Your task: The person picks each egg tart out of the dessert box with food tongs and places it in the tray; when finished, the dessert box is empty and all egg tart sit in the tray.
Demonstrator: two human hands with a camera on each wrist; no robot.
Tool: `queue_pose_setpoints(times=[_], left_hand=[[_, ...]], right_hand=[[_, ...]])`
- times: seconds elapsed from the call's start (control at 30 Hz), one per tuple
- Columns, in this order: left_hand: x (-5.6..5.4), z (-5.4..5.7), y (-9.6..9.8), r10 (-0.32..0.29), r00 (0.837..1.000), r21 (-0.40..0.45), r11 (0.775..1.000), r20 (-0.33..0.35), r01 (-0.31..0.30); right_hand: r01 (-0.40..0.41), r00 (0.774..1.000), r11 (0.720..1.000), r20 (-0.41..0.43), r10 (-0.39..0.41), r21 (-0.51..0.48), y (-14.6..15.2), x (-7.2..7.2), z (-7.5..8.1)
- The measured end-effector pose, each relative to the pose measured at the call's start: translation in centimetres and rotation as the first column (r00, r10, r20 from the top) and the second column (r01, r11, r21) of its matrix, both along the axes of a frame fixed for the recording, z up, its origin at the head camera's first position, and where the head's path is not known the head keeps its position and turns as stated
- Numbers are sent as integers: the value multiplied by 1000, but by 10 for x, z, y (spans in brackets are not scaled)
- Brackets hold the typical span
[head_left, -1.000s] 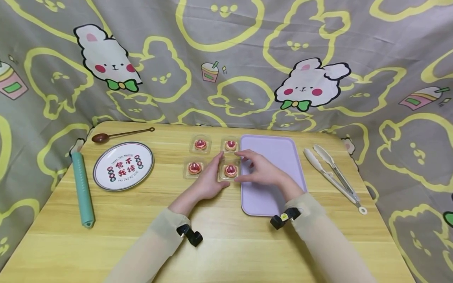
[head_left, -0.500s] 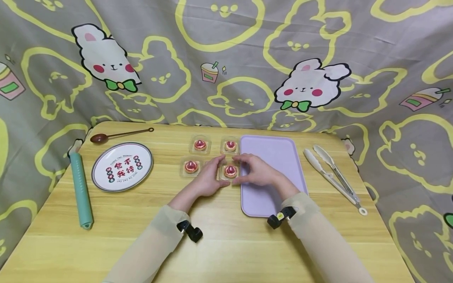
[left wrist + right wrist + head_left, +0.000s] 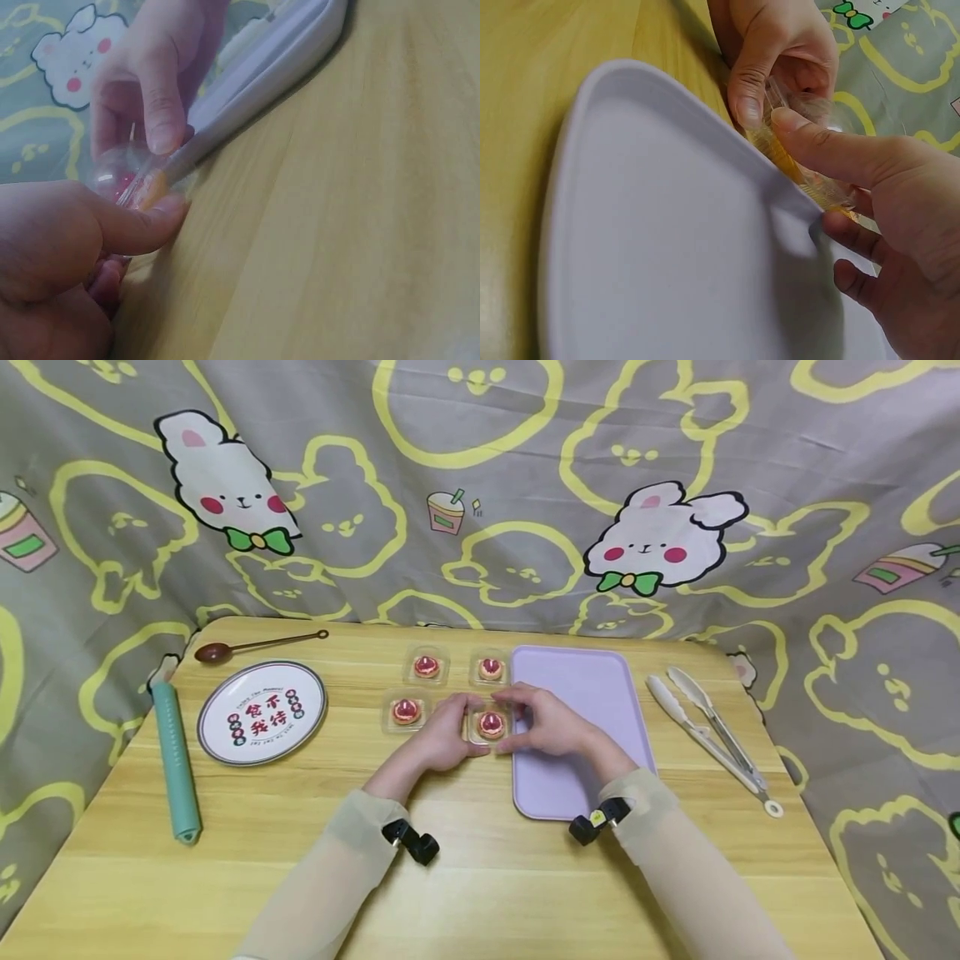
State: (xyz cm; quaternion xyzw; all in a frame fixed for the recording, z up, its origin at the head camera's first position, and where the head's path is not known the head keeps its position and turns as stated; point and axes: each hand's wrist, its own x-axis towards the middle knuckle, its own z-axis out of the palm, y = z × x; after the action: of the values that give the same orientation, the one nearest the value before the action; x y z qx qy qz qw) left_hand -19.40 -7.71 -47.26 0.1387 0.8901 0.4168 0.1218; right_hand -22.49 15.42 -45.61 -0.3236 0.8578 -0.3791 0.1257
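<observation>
A small tart with a red topping, in a clear plastic box (image 3: 491, 725), sits between both hands at the left edge of the lilac tray (image 3: 581, 777). My left hand (image 3: 442, 735) grips the box's left side, thumb at the near corner. From the right, my right hand (image 3: 553, 722) holds the same box with thumb and fingers, its wrist above the tray. Both thumbs press on the clear box (image 3: 780, 154) in the right wrist view. In the left wrist view the left thumb (image 3: 146, 225) covers part of the tart.
Three more boxed tarts stand close by: front left (image 3: 406, 711), back left (image 3: 427, 667) and back right (image 3: 491, 669). A printed plate (image 3: 262, 714), a brown spoon (image 3: 216, 652) and a teal roll (image 3: 176, 764) lie at left. Tongs (image 3: 708, 731) lie right of the tray.
The front-left boxed tart has shifted slightly left, away from my left hand. My hands have drawn in around the front-right box, which has moved very little.
</observation>
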Motion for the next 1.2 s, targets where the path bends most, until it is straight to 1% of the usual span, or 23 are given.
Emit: queue_pose_setpoints(times=[0.2, 0.43, 0.67, 0.83, 1.03, 1.2], left_hand=[[0, 2, 1, 15, 1000, -10, 1000, 6, -15], [-1, 1, 2, 45, 999, 18, 999, 14, -45], [-2, 1, 1, 37, 999, -9, 999, 8, -37], [-2, 0, 0, 18, 1000, -18, 1000, -12, -18], [-2, 0, -3, -13, 1000, -2, 1000, -20, 13], [0, 1, -4, -13, 1000, 1, 1000, -14, 13]], right_hand=[[-5, 1000, 999, -28, 4, -52, 0, 1, -3], [9, 998, 996, -54, -14, -93, 0, 4, -6], [14, 994, 994, -109, -26, -111, 0, 7, -6], [10, 990, 995, -138, -23, -97, 0, 9, -4], [4, 993, 998, -118, -11, -64, 1, 12, -3], [3, 991, 999, -131, -9, -47, 2, 13, -3]])
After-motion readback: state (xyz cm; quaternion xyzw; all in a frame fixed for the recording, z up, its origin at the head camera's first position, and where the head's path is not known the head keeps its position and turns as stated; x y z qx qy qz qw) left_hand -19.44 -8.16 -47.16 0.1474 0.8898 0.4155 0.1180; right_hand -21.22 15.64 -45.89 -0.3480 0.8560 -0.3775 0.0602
